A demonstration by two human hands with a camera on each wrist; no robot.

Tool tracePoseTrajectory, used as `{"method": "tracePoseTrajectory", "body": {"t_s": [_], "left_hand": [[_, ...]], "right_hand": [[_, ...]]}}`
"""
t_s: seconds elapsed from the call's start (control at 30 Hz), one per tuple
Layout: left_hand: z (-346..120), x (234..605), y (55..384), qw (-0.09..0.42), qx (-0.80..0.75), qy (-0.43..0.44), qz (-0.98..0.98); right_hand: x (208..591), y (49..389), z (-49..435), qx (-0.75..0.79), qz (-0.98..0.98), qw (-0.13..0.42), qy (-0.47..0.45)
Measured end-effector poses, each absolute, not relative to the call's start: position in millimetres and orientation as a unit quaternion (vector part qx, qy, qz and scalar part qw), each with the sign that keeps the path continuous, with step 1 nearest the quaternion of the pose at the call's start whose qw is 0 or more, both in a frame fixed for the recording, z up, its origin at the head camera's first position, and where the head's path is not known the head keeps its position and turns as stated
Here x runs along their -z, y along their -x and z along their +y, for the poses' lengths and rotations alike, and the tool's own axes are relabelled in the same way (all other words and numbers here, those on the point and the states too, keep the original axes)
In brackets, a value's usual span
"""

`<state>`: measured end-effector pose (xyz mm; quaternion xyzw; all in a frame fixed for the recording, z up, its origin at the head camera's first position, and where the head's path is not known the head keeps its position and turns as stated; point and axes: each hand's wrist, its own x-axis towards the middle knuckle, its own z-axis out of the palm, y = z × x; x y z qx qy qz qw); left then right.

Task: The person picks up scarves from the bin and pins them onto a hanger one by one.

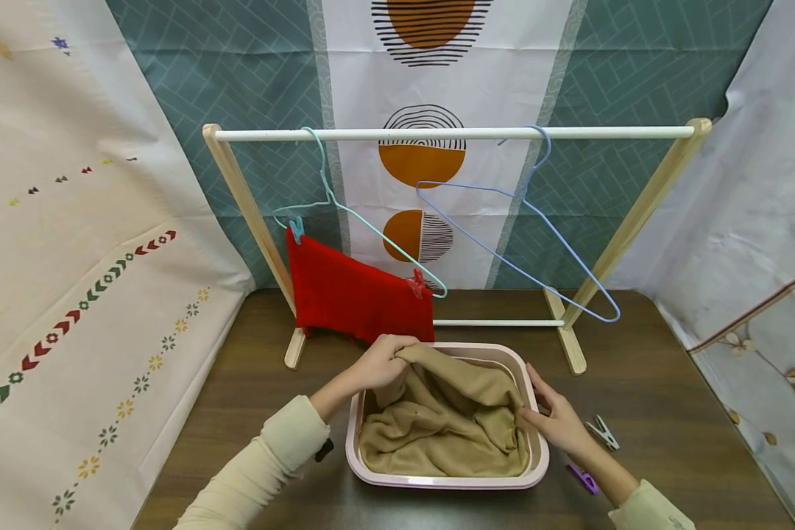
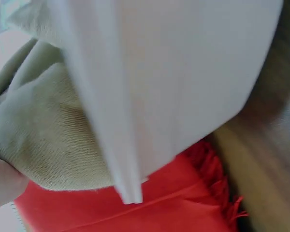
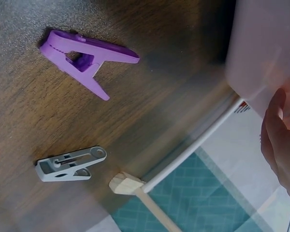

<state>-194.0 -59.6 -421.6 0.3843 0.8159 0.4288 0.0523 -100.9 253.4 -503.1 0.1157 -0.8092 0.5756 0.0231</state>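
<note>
A tan cloth [image 1: 437,434] lies bunched in a pale pink plastic basin [image 1: 447,482] on the table. My left hand [image 1: 386,362] grips a raised fold of it over the basin's back left. In the left wrist view, the cloth [image 2: 53,130] bulges over the basin wall [image 2: 183,63] beside my fingertips. My right hand [image 1: 556,414] holds the basin's right side, thumb over the rim and fingers along the outer wall. Behind the basin, a red cloth [image 1: 351,294] hangs from a mint green hanger [image 1: 377,234], fastened with a blue clip [image 1: 297,229] and a red clip [image 1: 416,283].
A wooden rack with a white rail [image 1: 464,134] stands at the back. From its right part hangs a bare blue hanger [image 1: 556,232]. Right of the basin lie a grey clothespin [image 1: 603,433] and a purple clothespin [image 1: 583,478]. Patterned fabric [image 1: 139,294] encloses the table.
</note>
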Motion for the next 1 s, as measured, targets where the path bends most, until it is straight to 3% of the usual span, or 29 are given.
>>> {"method": "tracePoseTrajectory", "body": {"t_s": [0.47, 1.0], "left_hand": [[-60.7, 359.2, 187.8, -0.055, -0.446, -0.435, 0.781], [-66.5, 298.3, 182.3, -0.097, -0.463, -0.49, 0.732]], "right_hand": [[501.1, 100.3, 252.6, -0.575, -0.81, 0.017, -0.11], [497.9, 103.3, 255.5, -0.559, -0.818, 0.027, -0.134]]}}
